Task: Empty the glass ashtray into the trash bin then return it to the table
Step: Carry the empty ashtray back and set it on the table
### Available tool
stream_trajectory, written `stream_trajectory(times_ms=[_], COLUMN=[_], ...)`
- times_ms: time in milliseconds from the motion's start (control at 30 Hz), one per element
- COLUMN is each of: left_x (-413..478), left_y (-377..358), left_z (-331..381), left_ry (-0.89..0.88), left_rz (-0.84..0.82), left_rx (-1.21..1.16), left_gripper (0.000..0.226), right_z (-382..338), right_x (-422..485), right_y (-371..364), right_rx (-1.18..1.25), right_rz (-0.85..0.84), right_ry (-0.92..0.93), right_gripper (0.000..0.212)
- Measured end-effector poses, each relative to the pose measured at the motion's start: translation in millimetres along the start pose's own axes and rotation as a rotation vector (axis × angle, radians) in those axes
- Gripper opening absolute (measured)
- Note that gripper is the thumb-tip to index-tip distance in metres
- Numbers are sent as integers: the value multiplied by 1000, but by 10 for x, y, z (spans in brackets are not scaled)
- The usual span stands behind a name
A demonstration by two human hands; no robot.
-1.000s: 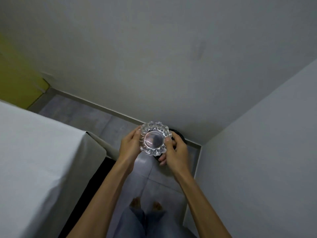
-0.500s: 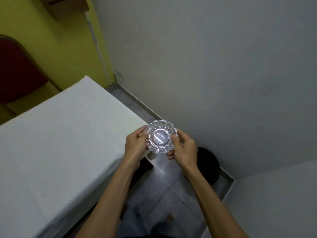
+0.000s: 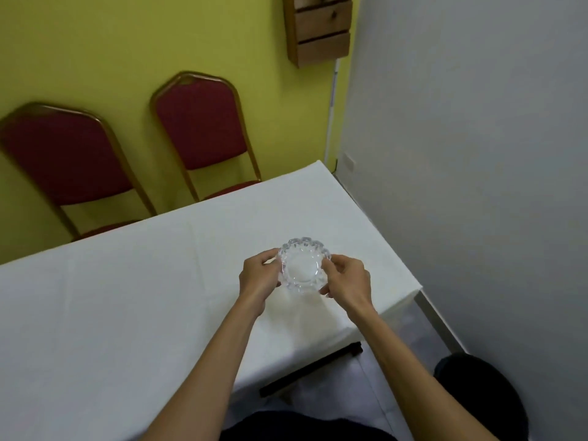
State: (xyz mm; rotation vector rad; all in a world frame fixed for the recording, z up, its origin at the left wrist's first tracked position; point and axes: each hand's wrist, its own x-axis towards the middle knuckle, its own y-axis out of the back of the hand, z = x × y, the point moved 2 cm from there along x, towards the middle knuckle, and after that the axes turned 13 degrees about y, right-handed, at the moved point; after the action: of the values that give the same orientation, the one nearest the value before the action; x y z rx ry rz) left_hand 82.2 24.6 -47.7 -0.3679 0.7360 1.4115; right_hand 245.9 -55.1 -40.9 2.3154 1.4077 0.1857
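Note:
The clear cut-glass ashtray point(image 3: 303, 268) is upright over the right part of the white-clothed table point(image 3: 127, 313), and its bowl looks empty. My left hand point(image 3: 259, 276) grips its left rim and my right hand point(image 3: 348, 281) grips its right rim. Whether the ashtray touches the cloth or hangs just above it I cannot tell. The black trash bin point(image 3: 477, 396) stands on the floor at the lower right, beside the grey wall and partly behind my right forearm.
Two red chairs with gold frames point(image 3: 203, 132) point(image 3: 63, 160) stand against the yellow wall behind the table. A wooden wall box point(image 3: 318, 30) hangs at the top. The grey wall point(image 3: 477, 154) runs close along the table's right edge.
My view and both hands have swung left from the bin in the corner to over the table, carrying the ashtray. The ashtray has turned from tilted, base toward me, to upright.

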Motion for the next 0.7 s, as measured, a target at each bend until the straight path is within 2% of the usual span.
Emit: stream_trajectory(times_ms=[133, 367, 700], left_x=[260, 475, 564], left_y=[314, 482, 404], left_z=[-39, -114, 63], left_ry=[53, 138, 169], left_rz=[80, 182, 335], left_rx=[-33, -111, -45], left_gripper=[41, 43, 46], right_z=[-106, -100, -86], right_x=[231, 610, 998], right_y=[-418, -873, -1108], right_rx=[-105, -308, -365], right_rz=[-104, -272, -445], right_ry=[27, 57, 20], right_gripper=[34, 30, 28])
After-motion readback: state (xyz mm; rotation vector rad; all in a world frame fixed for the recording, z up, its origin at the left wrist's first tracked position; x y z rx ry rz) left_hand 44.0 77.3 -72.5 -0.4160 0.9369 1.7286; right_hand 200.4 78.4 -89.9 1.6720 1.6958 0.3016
